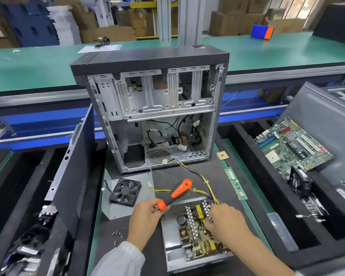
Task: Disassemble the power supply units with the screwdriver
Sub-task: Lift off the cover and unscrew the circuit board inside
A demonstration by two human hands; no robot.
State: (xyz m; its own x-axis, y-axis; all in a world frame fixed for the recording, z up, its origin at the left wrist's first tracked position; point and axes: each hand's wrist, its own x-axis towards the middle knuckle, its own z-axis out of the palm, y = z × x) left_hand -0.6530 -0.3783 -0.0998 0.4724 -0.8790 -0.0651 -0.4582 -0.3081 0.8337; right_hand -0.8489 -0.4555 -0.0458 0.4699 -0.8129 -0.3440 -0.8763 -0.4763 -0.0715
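Head view, left hand: the left hand (145, 218) curls around the lower shaft end of an orange-and-black screwdriver (175, 193), handle tilted up and to the right, tip hidden behind the fingers
Head view, right hand: the right hand (226, 221) reaches down into the open power supply unit (189, 236), its fingers bent over the finned heatsinks and the wire bundle at the far right corner; how firmly it pinches them cannot be told
Power supply unit: lies on the dark mat (189, 176) right in front of the person, cover off, circuit board with coils, a capacitor and yellow parts exposed, metal tray rim around it
Wires: yellow, black and purple wires (197, 176) run from the unit's far corner up to the open computer case (153, 108)
Computer case: stands upright beyond the unit, side open, drive cage and loose cables visible inside
Fan: a black cooling fan (126, 192) rests on a grey metal plate (116, 208) to the left of the screwdriver
Screws: a few loose screws (117, 235) lie on the mat near the left sleeve
Memory: a green RAM stick (236, 184) lies to the right of the wires
Right bin: a motherboard (293, 144) leans in the black tray
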